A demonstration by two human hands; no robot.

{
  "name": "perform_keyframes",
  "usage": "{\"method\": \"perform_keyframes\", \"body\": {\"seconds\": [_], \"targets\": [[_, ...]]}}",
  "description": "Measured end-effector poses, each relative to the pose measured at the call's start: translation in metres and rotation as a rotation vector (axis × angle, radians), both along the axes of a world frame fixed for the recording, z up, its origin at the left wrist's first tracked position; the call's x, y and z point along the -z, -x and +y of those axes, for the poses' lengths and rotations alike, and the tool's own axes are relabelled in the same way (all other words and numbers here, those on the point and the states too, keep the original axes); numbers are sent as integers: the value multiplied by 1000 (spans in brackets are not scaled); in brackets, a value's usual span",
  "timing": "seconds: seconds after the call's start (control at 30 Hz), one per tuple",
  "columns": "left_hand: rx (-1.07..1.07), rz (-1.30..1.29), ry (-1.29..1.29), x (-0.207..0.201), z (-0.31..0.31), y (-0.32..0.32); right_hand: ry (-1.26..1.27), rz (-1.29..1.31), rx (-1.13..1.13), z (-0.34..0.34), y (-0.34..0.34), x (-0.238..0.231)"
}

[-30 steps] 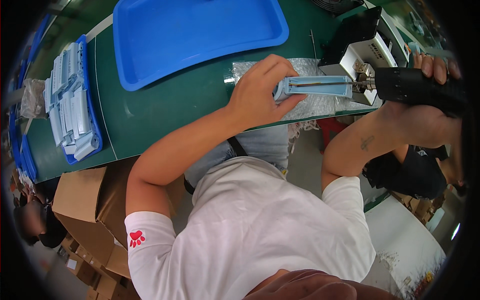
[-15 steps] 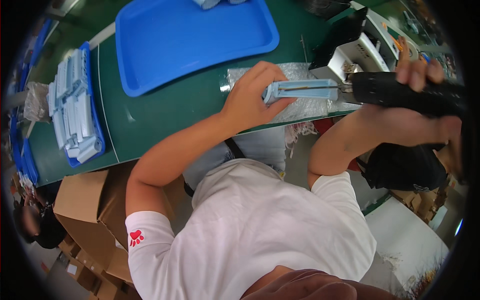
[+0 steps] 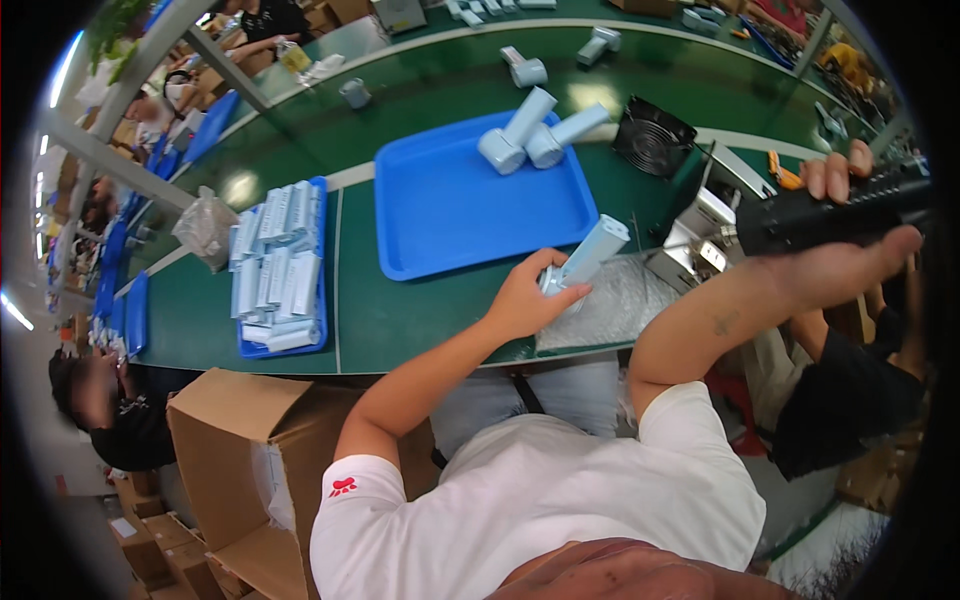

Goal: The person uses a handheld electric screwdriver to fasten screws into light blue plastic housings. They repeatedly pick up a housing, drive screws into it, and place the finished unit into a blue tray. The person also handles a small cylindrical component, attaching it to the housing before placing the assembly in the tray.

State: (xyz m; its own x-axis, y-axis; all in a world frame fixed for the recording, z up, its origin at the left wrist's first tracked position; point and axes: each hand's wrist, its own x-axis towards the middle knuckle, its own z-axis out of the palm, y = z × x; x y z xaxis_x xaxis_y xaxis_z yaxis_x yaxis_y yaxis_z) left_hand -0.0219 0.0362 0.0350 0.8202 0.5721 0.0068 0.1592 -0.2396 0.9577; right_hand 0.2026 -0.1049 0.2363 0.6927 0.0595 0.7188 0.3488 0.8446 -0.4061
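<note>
One casing (image 3: 598,250), probably light and stiff, best held at its wider end, is gripped in our left hand (image 3: 527,296); our right hand (image 3: 825,272) grips the driver (image 3: 825,214).

T-shirt (image 3: 570,480) white, short-sleeved, cloth loosely creased. Left sleeve (image 3: 372,480): red paw-print (image 3: 343,487) near the hem. Right sleeve (image 3: 680,415): white. Right forearm (image 3: 765,295): small dark mark (image 3: 724,322), roughly cross-shaped; finer lines unreadable from where I stand. Legwear (image 3: 590,385) pale blue-grey, dark strip (image 3: 527,393) across it. Both hands (image 3: 525,305) bare.
</note>
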Motion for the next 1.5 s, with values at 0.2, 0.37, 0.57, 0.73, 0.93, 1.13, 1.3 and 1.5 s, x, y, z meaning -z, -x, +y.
{"method": "perform_keyframes", "body": {"seconds": [0.2, 0.37, 0.57, 0.73, 0.93, 1.13, 1.3, 1.5], "targets": [[-208, -243, 617, -19, 56, 56, 49, -9, -145, 27, 2, 16], [-364, -293, 566, -41, 154, 41, 100, -29, 23, 61, 4, 26], [-533, -187, 314, -36, 284, -41, 123, 89, -160, 52, -10, 40], [-389, -31, 156, -16, 366, -71, 179, 91, -98, 52, -19, 41], [-647, 406, -993, 17, 461, -51, 192, -98, 73, 57, -24, 46], [-780, 877, -1030, 33, 559, -3, 173, -254, -414, 61, -40, 32], [-730, 634, -824, 22, 554, -9, 96, -234, -591, 68, -42, 30], [-531, 269, -760, -39, 438, 1, 72, -332, -677, 73, -54, 34]]}}
